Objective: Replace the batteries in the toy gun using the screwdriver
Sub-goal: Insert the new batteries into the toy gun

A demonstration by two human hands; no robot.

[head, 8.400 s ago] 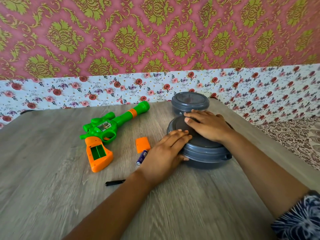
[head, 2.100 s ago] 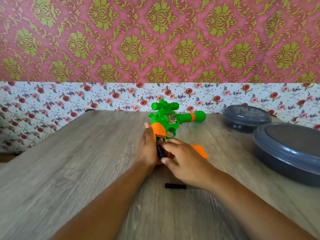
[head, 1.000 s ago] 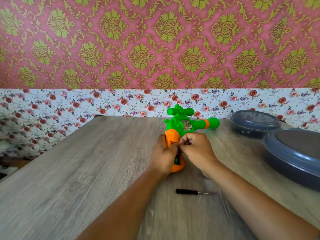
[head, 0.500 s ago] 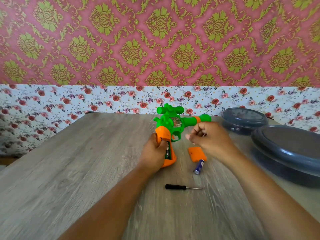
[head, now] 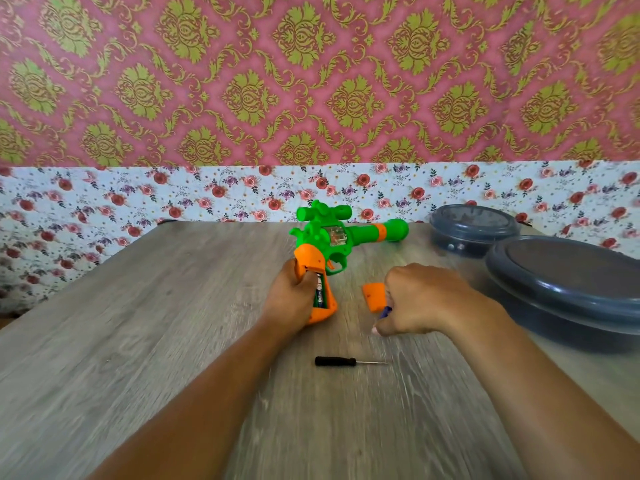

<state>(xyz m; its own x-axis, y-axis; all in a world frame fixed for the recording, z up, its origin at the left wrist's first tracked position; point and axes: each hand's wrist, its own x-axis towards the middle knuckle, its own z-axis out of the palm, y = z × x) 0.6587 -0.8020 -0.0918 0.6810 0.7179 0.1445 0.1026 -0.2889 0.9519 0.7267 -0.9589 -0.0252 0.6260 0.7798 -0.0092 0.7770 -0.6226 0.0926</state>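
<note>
left hand (head: pixel 291 299) grip wraps the orange handle of the green plastic toy gun (head: pixel 332 244), propping it so the open bay, one battery (head: pixel 320 294) seated, faces up. right hand (head: pixel 415 303) grip curls over the loose blue battery (head: pixel 385 310) beside the orange cover (head: pixel 374 295); contact unclear. black screwdriver (head: pixel 346 361) lies nearer on the wood-grain surface (head: pixel 173 341). grey lidded tubs (head: pixel 571 282) crowd the right; left side open.
</note>
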